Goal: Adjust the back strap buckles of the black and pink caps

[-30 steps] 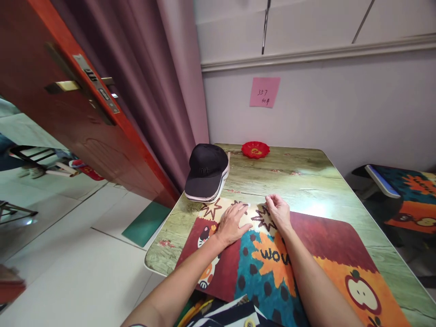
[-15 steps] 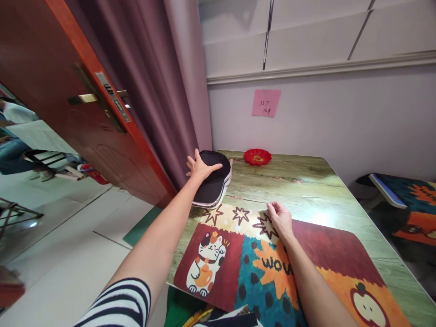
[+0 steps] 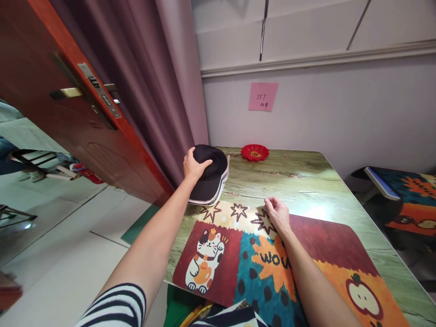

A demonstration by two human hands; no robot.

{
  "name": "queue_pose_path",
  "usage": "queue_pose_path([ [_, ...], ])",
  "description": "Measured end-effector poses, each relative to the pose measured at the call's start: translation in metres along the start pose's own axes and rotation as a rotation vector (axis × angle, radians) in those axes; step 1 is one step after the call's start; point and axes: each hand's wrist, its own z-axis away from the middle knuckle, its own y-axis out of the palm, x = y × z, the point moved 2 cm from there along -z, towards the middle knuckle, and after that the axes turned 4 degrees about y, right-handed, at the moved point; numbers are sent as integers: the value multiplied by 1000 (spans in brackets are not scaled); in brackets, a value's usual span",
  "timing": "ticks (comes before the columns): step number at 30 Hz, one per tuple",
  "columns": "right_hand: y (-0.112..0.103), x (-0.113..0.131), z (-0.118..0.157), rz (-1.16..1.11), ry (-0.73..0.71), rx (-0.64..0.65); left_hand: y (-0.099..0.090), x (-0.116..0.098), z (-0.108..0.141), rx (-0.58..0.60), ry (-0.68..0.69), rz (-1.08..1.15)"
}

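A black cap (image 3: pixel 214 169) lies on top of a stack at the table's far left corner, with paler brims showing under it. My left hand (image 3: pixel 195 166) grips the cap's left side, thumb across the crown and fingers over the outer edge; the fingertips are partly hidden. My right hand (image 3: pixel 276 211) rests loosely curled at the upper edge of the colourful placemat (image 3: pixel 221 268), and nothing shows in its fingers. The mat bears a cat, star shapes, an apple and the word "WOW".
A red scalloped dish (image 3: pixel 255 152) sits at the back of the wood-patterned table (image 3: pixel 306 181). Purple curtain (image 3: pixel 170 91) and an ajar brown door (image 3: pixel 102 136) stand close on the left. A pink note (image 3: pixel 263 96) is on the wall. Another patterned table (image 3: pixel 408 195) stands right.
My left hand has gone from spread fingers over the black cap to closing on its left side. My right hand stays on the mat. The view has shifted slightly.
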Motion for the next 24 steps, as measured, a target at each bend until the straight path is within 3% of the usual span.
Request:
queue_pose_path([
  [10,-2,3,2,-26,12,-5,-19,-20,-8,-90,115,73],
  [14,-1,1,1,-89,12,0,-31,-42,-6,-126,196,99],
  [19,1,3,1,-235,29,63,-40,-91,19,-108,394,227],
  [24,3,14,4,-596,103,329,-15,-123,60,23,417,359],
])
